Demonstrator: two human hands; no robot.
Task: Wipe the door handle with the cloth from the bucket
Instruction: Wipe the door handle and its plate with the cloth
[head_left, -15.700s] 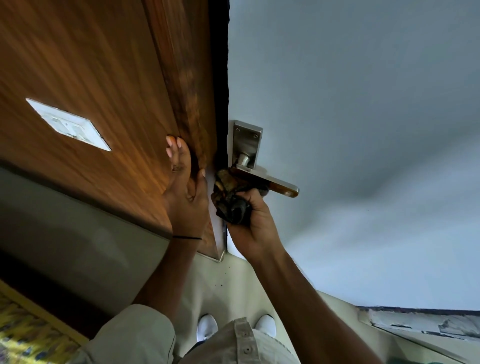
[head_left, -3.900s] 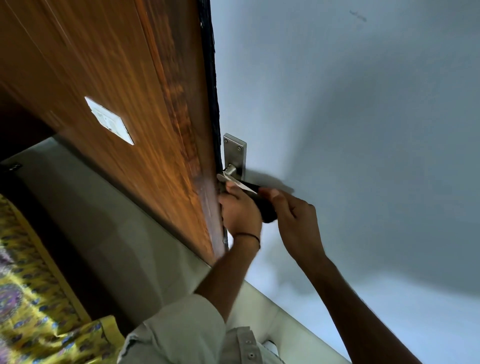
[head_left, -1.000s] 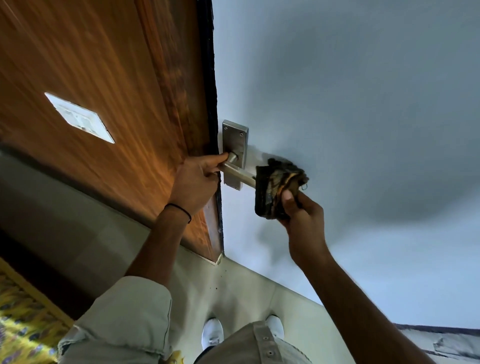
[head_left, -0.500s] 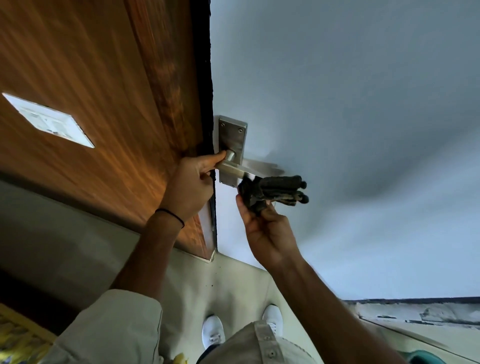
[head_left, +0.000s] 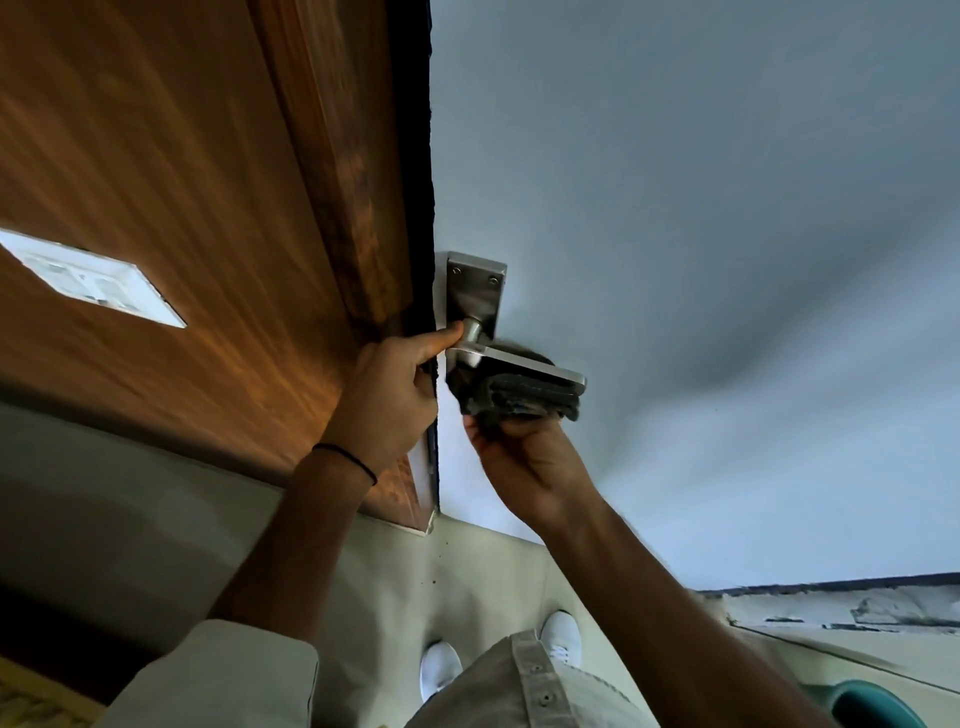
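Note:
A brushed-metal lever door handle (head_left: 524, 366) juts out from its backplate (head_left: 475, 293) on the pale blue-grey door (head_left: 675, 208). A dark folded cloth (head_left: 519, 397) is pressed against the underside of the lever, held from below by my right hand (head_left: 524, 457). My left hand (head_left: 387, 395) grips the door's edge, its thumb touching the handle's neck beside the backplate. The bucket is a teal rim (head_left: 878, 704) at the bottom right corner.
A brown wooden panel (head_left: 182, 208) with a white switch plate (head_left: 93, 278) fills the left. Pale floor tiles (head_left: 467, 571) and my white shoes (head_left: 441, 665) lie below. A patterned yellow fabric (head_left: 26, 701) shows at the bottom left.
My right hand has shifted the cloth from the side of the lever to flat under it. The left hand has stayed on the door edge by the handle's neck.

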